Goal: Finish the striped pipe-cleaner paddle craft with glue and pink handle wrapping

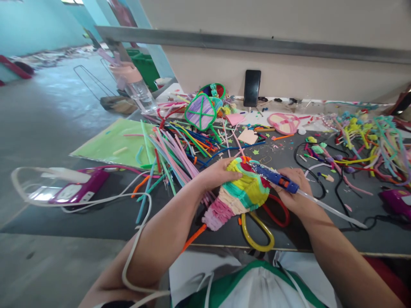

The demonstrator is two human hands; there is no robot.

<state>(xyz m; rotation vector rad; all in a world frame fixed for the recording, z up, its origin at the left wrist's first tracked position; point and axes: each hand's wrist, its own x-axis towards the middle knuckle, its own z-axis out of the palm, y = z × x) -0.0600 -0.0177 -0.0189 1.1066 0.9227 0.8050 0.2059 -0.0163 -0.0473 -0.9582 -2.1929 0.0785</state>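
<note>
My left hand (218,174) is closed on the upper left edge of a craft piece (239,192) covered in fuzzy pipe cleaners, banded in yellow, teal, cream and pink with red at the top. An orange stem (194,238) sticks out from its lower end. In my right hand (293,190) is a blue glue gun (279,179), its nozzle over the red top of the piece. A long clear glue stick (332,209) juts from the gun's back. Below the piece, scissors show one yellow handle loop (271,239) and one red loop (287,216); their blades are hidden.
Loose pipe cleaners (175,156) spread left of centre, with more bundled (374,145) at right. A purple power strip (78,188) and white cable lie left, near my left arm. A phone (252,88) leans on the wall; a water bottle (138,92) stands back left.
</note>
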